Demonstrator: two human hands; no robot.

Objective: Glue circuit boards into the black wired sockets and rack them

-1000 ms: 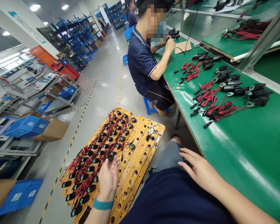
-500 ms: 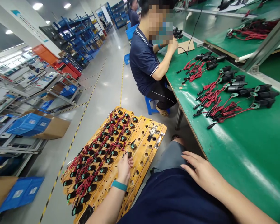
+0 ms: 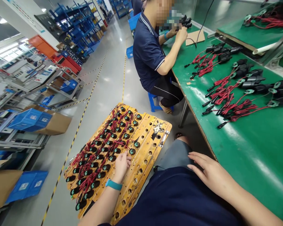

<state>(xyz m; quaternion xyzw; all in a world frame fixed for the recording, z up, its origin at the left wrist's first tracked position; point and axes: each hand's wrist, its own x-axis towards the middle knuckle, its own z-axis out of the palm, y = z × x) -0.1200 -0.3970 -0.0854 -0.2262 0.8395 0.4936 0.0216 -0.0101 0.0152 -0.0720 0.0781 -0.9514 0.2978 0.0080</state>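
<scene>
My left hand [image 3: 122, 163], with a teal band at the wrist, is over a yellow board [image 3: 143, 153] with rows of round holes. Its fingers are curled together beside a round black part with a green top [image 3: 132, 151]; whether a wire is pinched in them is hidden. That part sits in a hole, and a similar black part [image 3: 136, 144] stands just beyond it. Red wires [image 3: 119, 142] lie bundled among several black parts filling the board's left rows. My right hand [image 3: 207, 169] hovers by my leg and the table edge, fingers stretched out, holding nothing.
A green table [image 3: 250, 157] runs along the right, bearing several black parts with red wires [image 3: 226, 97]. A co-worker [image 3: 148, 47] sits at its far end on a blue stool [image 3: 153, 102]. Blue bins [image 3: 30, 119] and carts stand left beyond the floor tape.
My left hand has drawn back slightly to the left from the black part, whose green top now shows. My right hand keeps its pose. The view has shifted a little.
</scene>
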